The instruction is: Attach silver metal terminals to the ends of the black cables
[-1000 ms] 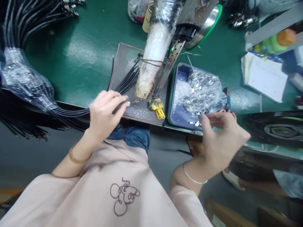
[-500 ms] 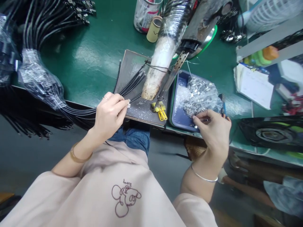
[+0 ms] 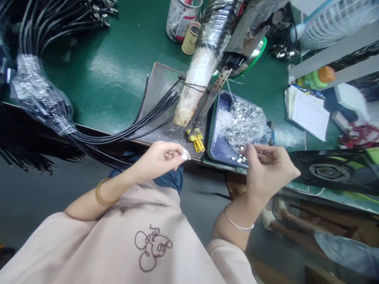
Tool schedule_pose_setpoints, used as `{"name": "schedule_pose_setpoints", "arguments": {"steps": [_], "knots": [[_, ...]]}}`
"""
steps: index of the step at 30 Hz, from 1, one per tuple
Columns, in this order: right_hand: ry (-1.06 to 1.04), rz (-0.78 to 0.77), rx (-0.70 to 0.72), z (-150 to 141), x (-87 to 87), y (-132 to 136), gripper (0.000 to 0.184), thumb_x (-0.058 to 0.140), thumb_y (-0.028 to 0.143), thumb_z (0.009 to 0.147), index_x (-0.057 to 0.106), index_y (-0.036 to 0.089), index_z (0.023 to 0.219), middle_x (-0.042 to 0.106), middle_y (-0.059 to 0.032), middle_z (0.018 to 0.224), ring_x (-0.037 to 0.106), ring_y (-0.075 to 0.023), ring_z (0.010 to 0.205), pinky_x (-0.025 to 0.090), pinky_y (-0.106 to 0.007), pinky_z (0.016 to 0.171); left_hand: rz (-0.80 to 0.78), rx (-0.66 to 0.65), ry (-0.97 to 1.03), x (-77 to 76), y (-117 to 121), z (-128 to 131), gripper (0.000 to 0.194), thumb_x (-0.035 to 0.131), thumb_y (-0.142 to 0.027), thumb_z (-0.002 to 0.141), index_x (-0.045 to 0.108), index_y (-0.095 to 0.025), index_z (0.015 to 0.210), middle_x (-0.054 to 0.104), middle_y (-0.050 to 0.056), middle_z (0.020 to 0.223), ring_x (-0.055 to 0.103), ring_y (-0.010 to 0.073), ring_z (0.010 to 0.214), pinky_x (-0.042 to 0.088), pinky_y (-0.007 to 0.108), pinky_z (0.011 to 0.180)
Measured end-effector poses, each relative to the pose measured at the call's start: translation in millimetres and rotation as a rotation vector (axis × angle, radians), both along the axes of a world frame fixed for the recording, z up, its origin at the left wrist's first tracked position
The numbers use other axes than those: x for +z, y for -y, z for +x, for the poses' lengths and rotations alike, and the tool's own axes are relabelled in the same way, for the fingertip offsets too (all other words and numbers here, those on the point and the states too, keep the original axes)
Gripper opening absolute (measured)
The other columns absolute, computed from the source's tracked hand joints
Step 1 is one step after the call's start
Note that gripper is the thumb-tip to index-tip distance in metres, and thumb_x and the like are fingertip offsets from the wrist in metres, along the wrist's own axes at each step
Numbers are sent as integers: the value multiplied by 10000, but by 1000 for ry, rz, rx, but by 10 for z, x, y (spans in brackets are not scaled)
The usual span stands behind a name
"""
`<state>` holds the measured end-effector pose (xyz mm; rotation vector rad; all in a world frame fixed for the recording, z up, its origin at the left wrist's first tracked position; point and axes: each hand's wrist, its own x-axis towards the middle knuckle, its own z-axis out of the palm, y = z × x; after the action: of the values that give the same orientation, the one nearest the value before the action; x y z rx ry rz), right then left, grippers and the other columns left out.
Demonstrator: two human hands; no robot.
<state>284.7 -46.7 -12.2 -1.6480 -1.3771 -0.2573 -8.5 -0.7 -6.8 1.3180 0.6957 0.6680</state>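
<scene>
My left hand (image 3: 161, 161) hovers by the bench's front edge, thumb and forefinger pinched together. White bits cover those fingertips, and whether anything is between them is hidden. Left of it, a bundle of black cables (image 3: 115, 137) runs from a plastic wrap onto a grey board (image 3: 148, 136); my hand is off the cables. My right hand (image 3: 268, 169) is pinched above the near right corner of a blue tray (image 3: 211, 146). Small shiny metal pieces (image 3: 241, 158) and a clear plastic bag (image 3: 248, 122) lie in that tray. What the right fingertips hold is too small to tell.
A soldering iron (image 3: 211, 98) slants down beside a white wrapped tube (image 3: 189, 94), its tip at a yellow clip (image 3: 197, 142). Pliers (image 3: 271, 132), a notepad (image 3: 309, 112) and a black fan-like unit (image 3: 328, 171) stand right. Another person's legs (image 3: 293, 232) show below.
My left hand has let go of the black cables and moved right, toward the tray. My right hand dipped to the metal pieces and now stays pinched near the tray's corner.
</scene>
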Motion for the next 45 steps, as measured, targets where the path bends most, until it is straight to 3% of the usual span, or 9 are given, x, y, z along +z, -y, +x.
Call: {"name": "schedule_pose_setpoints", "arguments": {"steps": [2,5,8,11,19,23,30,38,45], "knots": [[-181,83,62,-233,95,65,291,880,317,764,615,231,678,734,-21,640,743,-209,518,581,-255,466,-98,130,35,-24,-11,24,91,682,-232,809,667,-150,773,605,-31,548,513,76,487,414,183,503],[-400,-3,224,-684,202,171,242,803,270,861,603,209,739,781,-22,791,779,-181,648,666,-284,603,-146,216,53,-7,-18,30,99,708,-214,750,627,-163,774,615,-34,558,507,66,476,414,172,495],[-363,-17,312,-1074,197,205,154,789,171,870,660,216,798,774,4,809,775,-161,713,672,-283,631,-123,244,39,40,-12,38,109,714,-205,750,613,-166,765,618,-27,571,512,67,487,410,170,490],[-145,66,299,-1268,118,160,155,776,98,871,719,240,899,797,4,874,779,-161,799,666,-304,715,-44,262,9,75,1,56,90,713,-215,787,648,-157,764,628,-11,591,534,80,517,430,182,506],[-96,87,442,-1334,34,143,198,747,65,882,720,228,990,813,-8,950,780,-154,845,646,-290,775,135,267,-22,74,11,83,81,689,-183,829,710,-147,759,708,12,673,583,92,575,490,179,552],[-277,131,372,-1324,13,133,168,713,82,913,730,236,979,795,-12,949,779,-163,871,651,-310,782,157,292,-42,78,11,78,140,658,-190,832,711,-136,714,682,10,628,570,91,562,478,180,549],[-470,-181,501,-1268,64,88,124,741,124,906,759,247,911,780,-8,966,775,-147,886,651,-246,714,310,293,-80,44,27,52,128,680,-167,867,733,-132,756,698,15,663,478,71,512,379,189,477],[-726,-123,515,-1270,-27,63,126,678,192,960,730,220,850,767,-20,957,783,-144,842,671,-264,763,528,319,-82,2,48,36,102,705,-119,894,742,-145,803,629,-22,635,449,71,526,386,192,510],[-544,-153,477,-1316,4,112,118,726,143,916,773,250,924,776,-12,973,768,-139,890,653,-242,742,568,361,-98,-12,69,46,115,684,-123,909,727,-156,807,687,-5,688,477,82,540,406,207,527]]}}
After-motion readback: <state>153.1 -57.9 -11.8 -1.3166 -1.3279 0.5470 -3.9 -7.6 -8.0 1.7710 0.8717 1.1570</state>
